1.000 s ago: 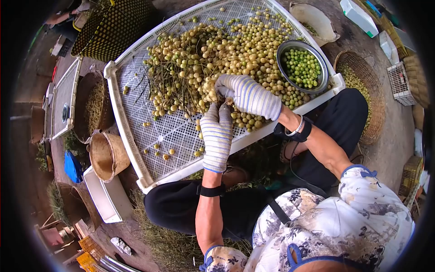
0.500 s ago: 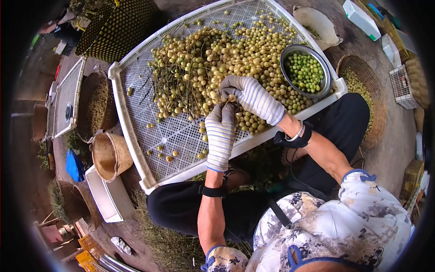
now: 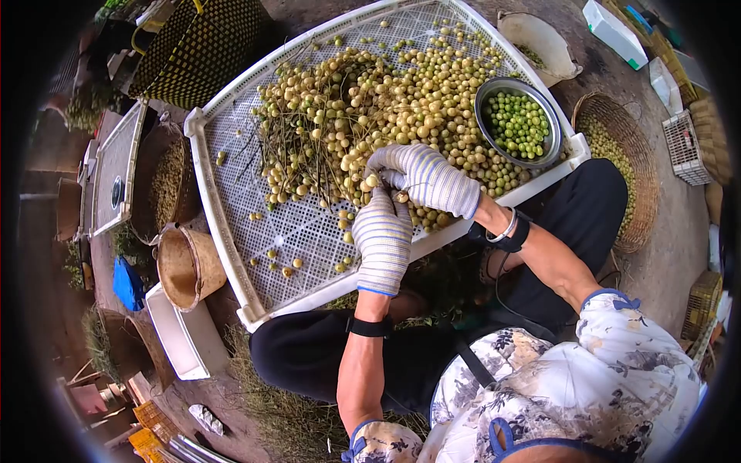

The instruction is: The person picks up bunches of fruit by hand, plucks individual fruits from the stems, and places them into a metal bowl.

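Observation:
My left hand, in a striped knit glove, is closed at the near side of the pile, its fingertips pressed round a small round fruit. My right hand, gloved alike, curls in from the right, fingers pinched against the left fingertips; what lies inside its grip is hidden. Just beyond both hands spreads a heap of yellowish round fruits, many still on thin brown stems at the left. The heap lies on a white perforated tray. A metal bowl of green fruits stands on the tray's right side.
A wicker basket of fruits stands at the right, a pale tub behind the tray. At the left are a tan bucket, a white box and a checkered basket. Cut stems lie on the floor by my legs.
Both hands have shifted slightly; the right has moved left and its fingers have curled more over the left fingertips. The left hand has turned a little and moved right.

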The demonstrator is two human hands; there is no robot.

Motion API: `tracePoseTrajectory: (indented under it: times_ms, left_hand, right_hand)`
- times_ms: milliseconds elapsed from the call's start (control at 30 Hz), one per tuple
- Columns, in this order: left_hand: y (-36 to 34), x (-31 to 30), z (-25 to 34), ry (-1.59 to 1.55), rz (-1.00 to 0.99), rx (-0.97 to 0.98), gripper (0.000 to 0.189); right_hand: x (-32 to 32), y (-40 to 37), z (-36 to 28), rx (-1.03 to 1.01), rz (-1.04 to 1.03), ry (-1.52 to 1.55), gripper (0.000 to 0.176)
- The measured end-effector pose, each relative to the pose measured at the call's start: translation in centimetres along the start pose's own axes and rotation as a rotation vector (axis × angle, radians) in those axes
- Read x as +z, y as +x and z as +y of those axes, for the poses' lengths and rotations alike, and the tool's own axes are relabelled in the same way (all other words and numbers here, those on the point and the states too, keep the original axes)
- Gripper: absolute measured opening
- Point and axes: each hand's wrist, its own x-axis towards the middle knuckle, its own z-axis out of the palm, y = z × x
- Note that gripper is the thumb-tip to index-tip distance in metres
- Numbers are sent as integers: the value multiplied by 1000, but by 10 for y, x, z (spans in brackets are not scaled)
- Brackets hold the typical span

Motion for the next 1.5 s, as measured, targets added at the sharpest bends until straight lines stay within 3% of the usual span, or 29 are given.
tracePoseTrajectory:
  times_ms: [33, 133, 200, 233, 267, 300, 333, 433, 533, 667, 700, 733, 800, 833, 933, 1067, 1100, 1133, 1167, 1233, 1300, 1500]
  left_hand:
    - [-1, 3, -2, 9, 16, -4, 23]
    - [9, 38, -28, -549, 102, -112, 25]
    - [9, 17, -14, -814, 31, -231, 24]
    - [9, 7, -6, -934, 12, -303, 23]
    - [8, 2, -3, -1053, -9, -376, 23]
    - [12, 9, -13, -849, 42, -258, 22]
    - [10, 15, -20, -919, 24, -284, 22]
    - [10, 3, -7, -1167, 7, -399, 24]
    - [7, 17, -15, -848, 92, -164, 24]
    - [7, 12, -19, -840, 55, -180, 23]
    - [7, 11, -17, -887, 47, -201, 23]
    - [6, 10, -15, -934, 39, -223, 23]
    - [7, -15, -1, -1165, -96, -435, 24]
    - [7, -19, -1, -1219, -125, -512, 23]
    - [6, -30, 0, -1350, -206, -432, 29]
    - [9, -33, -3, -1721, -329, -385, 33]
    - [10, -26, -10, -1819, -404, -334, 28]
    - [11, -23, -13, -1864, -489, -338, 28]
    - [14, -21, -14, -1908, -575, -341, 27]
    - [14, -13, -15, -1983, -636, -379, 26]
    - [15, -15, -17, -1900, -635, -437, 25]
    - [11, -32, -5, -1600, -483, -523, 20]
  right_hand:
    - [2, 1, 2, 65, 14, 67, 16]
    - [-4, 8, 4, 290, 89, 323, 15]
    - [-11, 9, 6, 242, 270, 80, 21]
    - [-12, 11, 14, 15, 398, -66, 26]
    - [-26, 7, 3, -60, 431, -242, 27]
    - [-36, 2, -4, -81, 426, -256, 29]
    - [-43, -3, -10, -103, 420, -274, 30]
    - [-46, -16, -38, 185, 34, 239, 33]
    - [-12, -20, -19, -75, 144, 158, 28]
    - [-22, -9, -18, 147, 81, 419, 17]
    - [-28, -6, -18, 208, 138, 306, 14]
    - [-36, -2, -19, 323, 167, 434, 16]
    - [-50, 5, -2, 329, 225, 302, 19]
    - [-43, 7, 23, 65, 428, -183, 21]
    - [-54, -6, 21, 2, 389, -347, 26]
    - [-49, -20, 2, 334, -172, 285, 26]
    - [-45, -21, -5, 387, -217, 450, 29]
    - [-34, -22, 0, 277, -185, 696, 34]
    - [-12, -13, 25, -271, 122, 311, 35]
    - [0, -6, 37, -480, 244, 354, 37]
    - [-10, -12, 14, 236, -149, 1207, 36]
    - [-15, -7, 22, 196, -99, 869, 39]
